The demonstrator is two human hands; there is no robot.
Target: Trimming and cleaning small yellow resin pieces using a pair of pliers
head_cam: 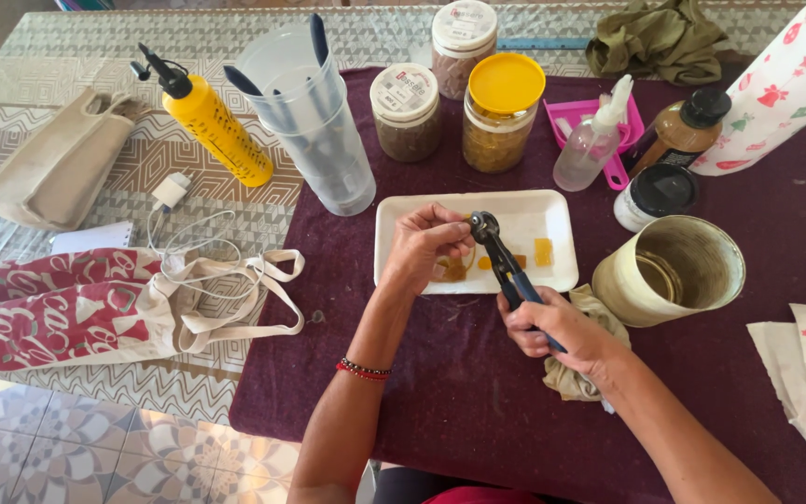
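Observation:
My right hand (557, 329) grips the blue handles of a pair of pliers (501, 257), whose dark jaws point up over a white rectangular tray (552, 210). My left hand (424, 245) pinches a small amber piece at the jaws, just above the tray. Small orange and brown bits (543, 250) lie on the tray. Under my right hand sits a crumpled beige rag (599, 313) on the maroon cloth (459, 373).
Behind the tray stand a clear cup with tools (314, 121), a yellow spray bottle (212, 121), lidded jars (501, 112), a small clear bottle (594, 140) and a brown bottle (678, 131). An open tin can (673, 271) sits right; a paper towel roll (781, 89) far right; cloth bags (95, 299) left.

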